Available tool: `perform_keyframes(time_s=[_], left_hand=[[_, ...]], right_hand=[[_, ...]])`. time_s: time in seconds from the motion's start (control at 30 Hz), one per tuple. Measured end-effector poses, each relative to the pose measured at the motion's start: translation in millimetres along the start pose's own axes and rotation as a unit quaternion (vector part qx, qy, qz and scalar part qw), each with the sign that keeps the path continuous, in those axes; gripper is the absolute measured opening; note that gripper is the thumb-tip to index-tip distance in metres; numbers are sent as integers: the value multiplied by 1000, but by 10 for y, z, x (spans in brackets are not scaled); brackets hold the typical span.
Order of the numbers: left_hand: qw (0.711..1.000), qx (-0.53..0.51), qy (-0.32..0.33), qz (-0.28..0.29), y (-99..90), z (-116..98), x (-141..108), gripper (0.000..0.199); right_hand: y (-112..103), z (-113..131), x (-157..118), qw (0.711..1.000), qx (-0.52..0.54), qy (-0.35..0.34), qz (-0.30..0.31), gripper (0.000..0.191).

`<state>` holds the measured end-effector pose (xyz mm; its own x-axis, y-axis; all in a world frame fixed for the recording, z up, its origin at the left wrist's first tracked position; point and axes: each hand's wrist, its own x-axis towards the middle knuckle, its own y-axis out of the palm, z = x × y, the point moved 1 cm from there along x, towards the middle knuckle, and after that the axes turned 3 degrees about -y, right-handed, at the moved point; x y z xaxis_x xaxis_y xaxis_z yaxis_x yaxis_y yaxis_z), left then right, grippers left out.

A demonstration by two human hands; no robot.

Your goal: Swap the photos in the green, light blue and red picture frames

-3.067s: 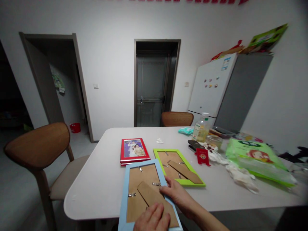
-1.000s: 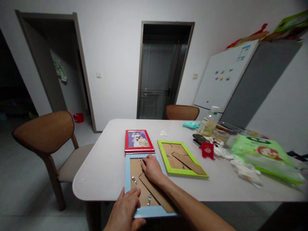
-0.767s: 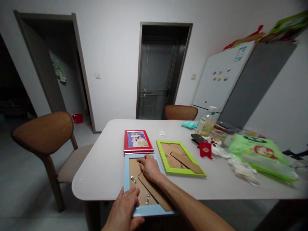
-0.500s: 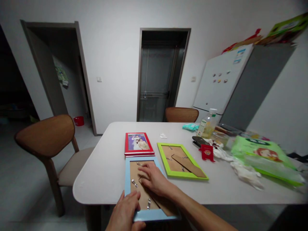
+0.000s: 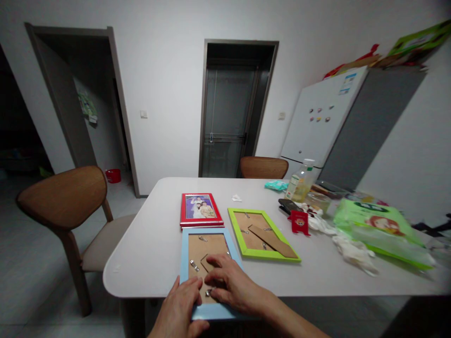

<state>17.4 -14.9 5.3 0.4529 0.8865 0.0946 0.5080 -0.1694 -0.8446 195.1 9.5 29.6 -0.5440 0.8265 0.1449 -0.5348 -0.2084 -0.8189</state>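
A light-blue picture frame (image 5: 185,263) lies face down at the table's front edge, its brown backing board (image 5: 197,249) and small metal clips showing. My left hand (image 5: 179,305) grips its lower left corner, fingers over the side and thumb at the bottom edge. Bent over the backing is my right hand (image 5: 234,286), fingers apart, with the thumb against the lower metal clip (image 5: 208,292). That hand hides much of the stand. Beyond, a red frame (image 5: 201,210) with a photo of people lies face up. To the right, a lime-green frame (image 5: 243,239) lies face down with its stand showing.
Right of the frames lie a red card (image 5: 299,223), a black object (image 5: 288,205), crumpled tissues (image 5: 354,253) and a green wipes pack (image 5: 380,230). A bottle (image 5: 300,183) stands behind them. One chair (image 5: 66,202) is at the left, another (image 5: 264,167) at the far side.
My right hand has moved from the upper part of the blue frame's backing down to the lower clip, uncovering the top clip. My left hand stays at the frame's corner.
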Motion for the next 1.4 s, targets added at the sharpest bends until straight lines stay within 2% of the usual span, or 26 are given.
perform_keyframes(time_s=[0.1, 0.27, 0.43, 0.57, 0.7, 0.9, 1.03, 1.1, 1.17, 1.27, 1.4], left_hand=[[1000, -4, 5, 1, 24, 32, 7, 59], [1000, -4, 15, -12, 86, 102, -3, 63], [997, -28, 63, -39, 84, 151, -12, 52], [996, -54, 22, -71, -9, 93, 1, 53], [994, -69, -10, -79, -45, 60, 21, 55], [988, -116, -33, -91, -58, 63, 62, 59], [954, -264, -50, -129, -207, 0, 139, 46], [923, -355, -61, -139, -314, 5, 171, 39], [888, -430, -89, -137, -434, 73, 171, 43], [851, -478, -160, -146, -614, 296, 89, 57], [842, -476, -211, -144, -738, 680, -89, 60]], right_hand=[[0, -12, -5, 997, -22, 56, -53, 38], [31, -5, 83, 991, -66, 89, -75, 27], [41, -21, 166, 988, -49, 106, -105, 35], [6, -14, 193, 987, -69, 105, -95, 34], [-57, 10, 213, 986, -97, 104, -84, 30], [-228, 93, 220, 981, -125, 100, -113, 22], [-227, 248, 264, 987, -73, 62, -131, 26], [-213, 318, 297, 986, -37, 39, -155, 27], [-218, 330, 311, 984, -3, 27, -177, 29], [-253, 189, 253, 982, -1, 50, -181, 31], [-251, -182, 55, 970, -99, 155, -157, 33]])
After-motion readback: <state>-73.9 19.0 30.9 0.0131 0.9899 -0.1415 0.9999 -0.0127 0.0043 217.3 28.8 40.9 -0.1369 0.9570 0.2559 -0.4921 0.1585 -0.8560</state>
